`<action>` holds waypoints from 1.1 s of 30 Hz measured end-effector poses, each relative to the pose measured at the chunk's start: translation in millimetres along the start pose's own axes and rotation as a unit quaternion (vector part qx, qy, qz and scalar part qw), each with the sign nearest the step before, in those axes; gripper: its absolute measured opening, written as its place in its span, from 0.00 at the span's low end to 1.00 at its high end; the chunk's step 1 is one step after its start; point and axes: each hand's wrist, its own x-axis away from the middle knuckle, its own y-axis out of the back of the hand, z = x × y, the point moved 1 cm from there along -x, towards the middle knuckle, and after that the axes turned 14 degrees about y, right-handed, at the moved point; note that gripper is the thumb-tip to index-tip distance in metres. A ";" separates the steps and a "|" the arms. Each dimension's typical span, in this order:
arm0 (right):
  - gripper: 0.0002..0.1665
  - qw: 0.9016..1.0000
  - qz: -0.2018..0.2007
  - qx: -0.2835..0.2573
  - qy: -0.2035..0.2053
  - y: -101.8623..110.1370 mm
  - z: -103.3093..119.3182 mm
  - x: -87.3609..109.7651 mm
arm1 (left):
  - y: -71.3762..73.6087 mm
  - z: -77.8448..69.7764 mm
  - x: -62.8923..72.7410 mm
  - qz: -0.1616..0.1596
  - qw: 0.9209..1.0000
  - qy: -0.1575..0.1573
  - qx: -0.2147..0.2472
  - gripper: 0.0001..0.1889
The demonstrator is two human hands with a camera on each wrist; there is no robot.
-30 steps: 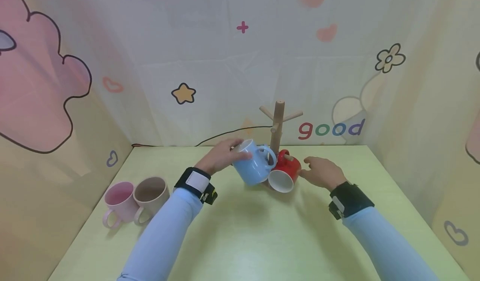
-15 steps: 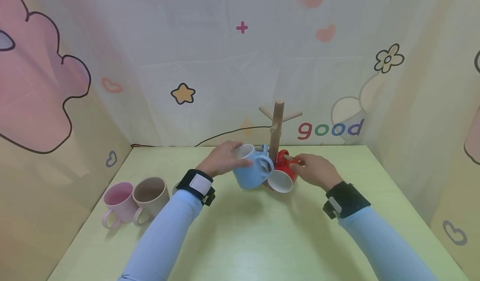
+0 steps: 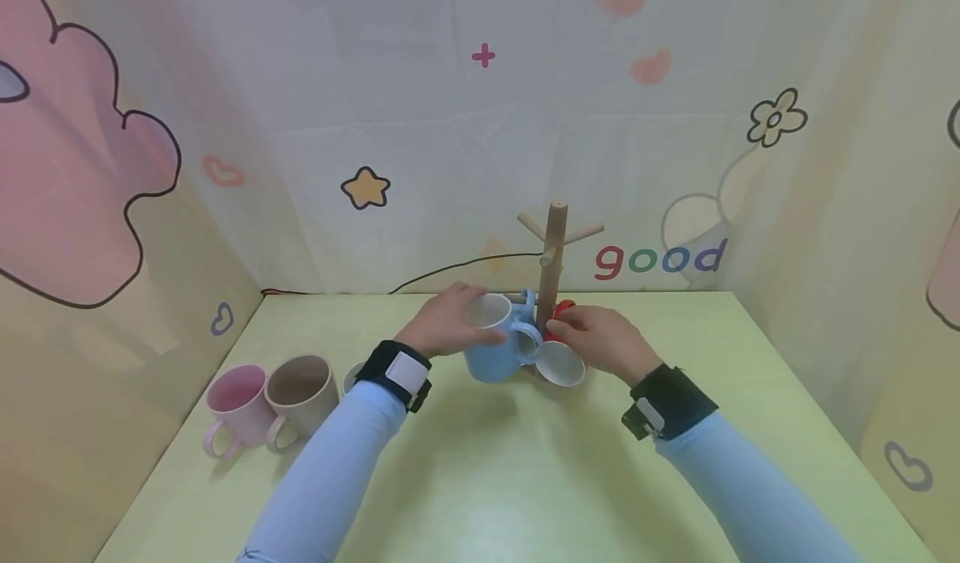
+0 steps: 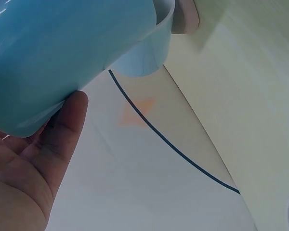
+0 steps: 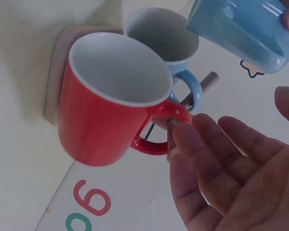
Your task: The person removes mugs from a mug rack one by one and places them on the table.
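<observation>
My left hand [image 3: 446, 321] grips a light blue mug [image 3: 487, 361] by its rim and side, its handle toward the mug tree. The wooden mug tree [image 3: 553, 250] stands at the back of the table. On a lower peg hangs a red mug [image 5: 96, 130] by its handle, mouth tipped downward and forward. A second blue mug [image 5: 180, 48] hangs by its handle on another low peg, mostly hidden in the head view. My right hand [image 3: 603, 342] is in front of the red mug, with its loosely bent fingertips [image 5: 188, 137] at the peg's end beside the red handle.
At the left of the table [image 3: 480, 480] stand a pink mug [image 3: 247, 413] and a beige mug [image 3: 307, 396]. Another pale mug [image 3: 350, 375] is mostly hidden by my left wrist. Bare upper pegs [image 3: 585, 233] stick out of the tree. A printed curtain hangs behind.
My right hand has moved left to the red mug's handle and peg. The blue mug in my left hand has lowered slightly and turned more upright, exposing the hanging blue mug's handle.
</observation>
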 end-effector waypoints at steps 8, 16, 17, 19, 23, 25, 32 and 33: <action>0.22 1.000 0.001 -0.008 0.025 -12.7 10.2 -5.7 | -0.9 1.0 -1.7 0.003 0.999 -0.025 -0.032 0.43; 0.18 0.998 0.006 -0.006 0.054 -27.1 16.0 -7.6 | -0.9 0.2 -1.0 0.009 0.998 -0.031 -0.050 0.44; 0.18 0.999 0.010 -0.009 0.053 -28.5 16.8 -7.4 | -0.8 0.0 -0.8 0.010 0.998 -0.032 -0.053 0.44; 0.17 0.999 0.017 -0.020 0.047 -30.6 18.4 -6.9 | -0.7 -0.2 -0.7 0.015 0.998 -0.034 -0.056 0.45; 0.16 0.998 0.024 -0.042 0.040 -33.6 21.5 -6.7 | 0.3 -0.2 -0.1 0.022 0.997 -0.042 -0.060 0.45; 0.15 0.997 0.025 -0.057 0.037 -34.6 22.2 -6.7 | 0.7 -0.4 0.3 0.026 0.997 -0.045 -0.058 0.45; 0.14 0.996 0.033 -0.077 0.038 -39.7 25.2 -8.1 | 2.2 -0.1 2.1 0.035 0.996 -0.065 -0.052 0.43; 0.13 0.996 0.033 -0.078 0.039 -40.8 25.1 -8.5 | 2.4 0.1 2.2 0.038 0.996 -0.065 -0.051 0.43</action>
